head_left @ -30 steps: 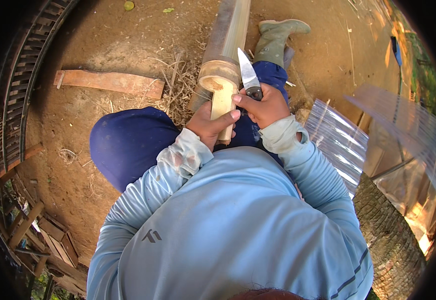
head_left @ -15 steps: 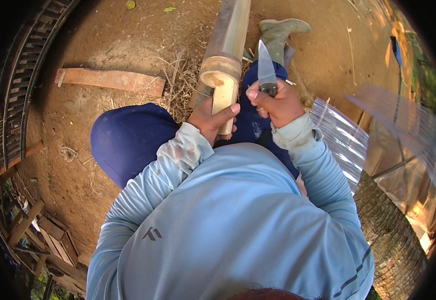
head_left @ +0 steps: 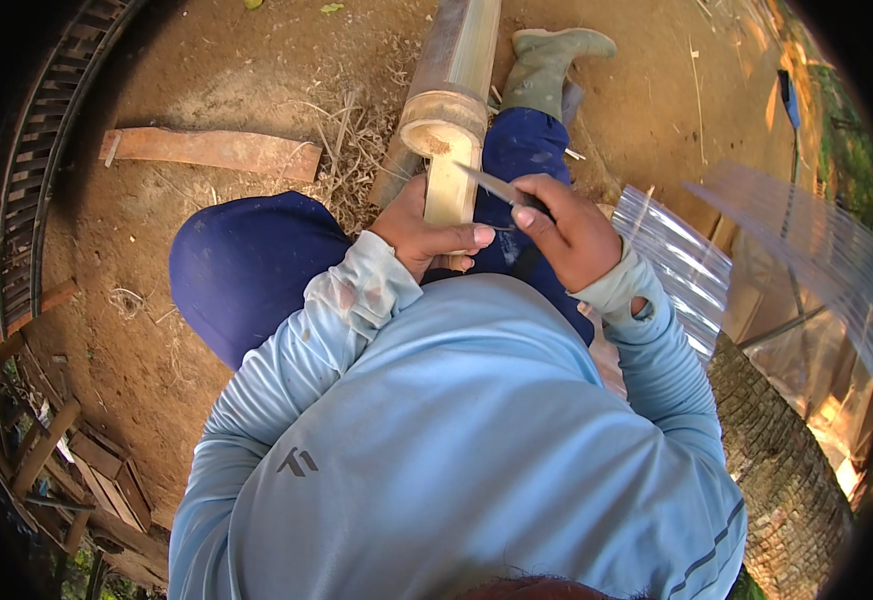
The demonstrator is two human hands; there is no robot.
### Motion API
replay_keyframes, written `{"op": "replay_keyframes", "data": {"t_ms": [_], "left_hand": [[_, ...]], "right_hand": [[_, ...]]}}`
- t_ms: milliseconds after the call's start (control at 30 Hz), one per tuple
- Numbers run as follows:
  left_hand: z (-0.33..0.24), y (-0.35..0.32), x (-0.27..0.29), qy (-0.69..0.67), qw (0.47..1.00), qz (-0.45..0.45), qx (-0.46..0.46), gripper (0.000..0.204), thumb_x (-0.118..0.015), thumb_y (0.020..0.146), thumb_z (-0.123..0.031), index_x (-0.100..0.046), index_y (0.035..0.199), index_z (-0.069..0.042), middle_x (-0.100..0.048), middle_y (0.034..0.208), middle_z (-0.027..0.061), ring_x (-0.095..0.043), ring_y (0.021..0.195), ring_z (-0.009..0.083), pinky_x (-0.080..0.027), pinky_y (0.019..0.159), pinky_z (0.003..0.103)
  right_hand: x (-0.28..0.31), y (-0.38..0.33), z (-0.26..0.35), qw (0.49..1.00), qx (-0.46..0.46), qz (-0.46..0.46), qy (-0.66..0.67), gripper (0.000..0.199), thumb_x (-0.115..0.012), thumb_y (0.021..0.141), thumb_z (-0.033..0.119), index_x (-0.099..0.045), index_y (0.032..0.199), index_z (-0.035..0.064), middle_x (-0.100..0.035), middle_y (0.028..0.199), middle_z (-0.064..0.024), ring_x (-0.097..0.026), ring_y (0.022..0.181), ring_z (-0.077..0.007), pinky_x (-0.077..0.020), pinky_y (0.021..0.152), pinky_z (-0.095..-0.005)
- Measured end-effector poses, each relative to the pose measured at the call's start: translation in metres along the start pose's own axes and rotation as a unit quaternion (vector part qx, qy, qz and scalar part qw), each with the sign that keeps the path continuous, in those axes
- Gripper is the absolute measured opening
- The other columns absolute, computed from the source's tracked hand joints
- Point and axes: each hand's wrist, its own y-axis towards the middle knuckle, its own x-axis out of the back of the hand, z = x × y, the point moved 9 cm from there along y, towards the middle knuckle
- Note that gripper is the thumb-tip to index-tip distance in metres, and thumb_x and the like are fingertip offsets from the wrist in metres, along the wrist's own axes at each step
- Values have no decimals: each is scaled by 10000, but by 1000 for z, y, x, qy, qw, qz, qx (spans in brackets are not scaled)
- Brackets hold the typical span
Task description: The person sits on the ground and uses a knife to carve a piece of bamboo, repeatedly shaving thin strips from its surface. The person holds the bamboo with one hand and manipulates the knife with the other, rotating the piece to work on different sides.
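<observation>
A thick bamboo pole (head_left: 447,105) stretches away from me between my legs. Its near end is cut down to a pale, narrow tongue below a hollow round opening. My left hand (head_left: 419,232) grips that tongue, its thumb lying across the lower part. In my right hand (head_left: 575,235) is a knife (head_left: 495,184) with a dark handle, its blade pointing left and away over the tongue's right edge. Whether the blade touches the bamboo I cannot tell. A thin, dark curved sliver shows beside my left thumb.
Dry shavings (head_left: 342,165) litter the dirt left of the pole, near a flat brown strip (head_left: 212,147). My right leg ends in a green boot (head_left: 542,75). Clear corrugated sheets (head_left: 679,265) and a rough trunk (head_left: 782,450) lie at right. A slatted structure (head_left: 32,180) lines the left.
The knife has swung from upright to tilted left, its tip now at the bamboo tongue. My right hand has turned and moved slightly down. My left hand keeps its grip.
</observation>
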Motion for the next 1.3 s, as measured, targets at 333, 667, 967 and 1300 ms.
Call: {"op": "replay_keyframes", "data": {"t_ms": [333, 667, 967, 1300], "left_hand": [[-2, 4, -3, 61, 997, 40, -33, 606, -812, 768, -130, -451, 1245, -31, -597, 958, 55, -595, 721, 112, -526, 596, 234], [-3, 7, 0, 100, 993, 11, -63, 649, -813, 759, -107, -426, 1273, -16, -629, 939, 71, -600, 739, 118, -511, 575, 239], [-6, 7, 2, 98, 989, 48, -96, 749, -811, 751, -79, -341, 1331, -18, -606, 1001, 99, -616, 774, 161, -525, 614, 287], [-1, 6, 10, 93, 994, 20, -55, 795, -864, 688, -94, -354, 1289, 7, -623, 1019, 118, -645, 778, 175, -553, 589, 305]], "right_hand": [[-17, 1, 9, 996, -27, 29, -83, 355, -504, 1012, 342, -616, 928, 15, -645, 791, -202, -639, 750, -396, -502, 671, -465], [-26, -3, 10, 993, 5, 29, -116, 315, -478, 1017, 319, -568, 899, 40, -633, 768, -197, -623, 687, -401, -481, 612, -481], [-27, -6, 4, 996, -17, 52, -72, 327, -481, 1016, 347, -582, 959, 42, -652, 812, -187, -637, 725, -391, -494, 634, -457], [-29, 3, 9, 986, -19, 21, -165, 313, -532, 991, 345, -551, 868, 58, -626, 733, -155, -625, 661, -374, -488, 578, -469]]}}
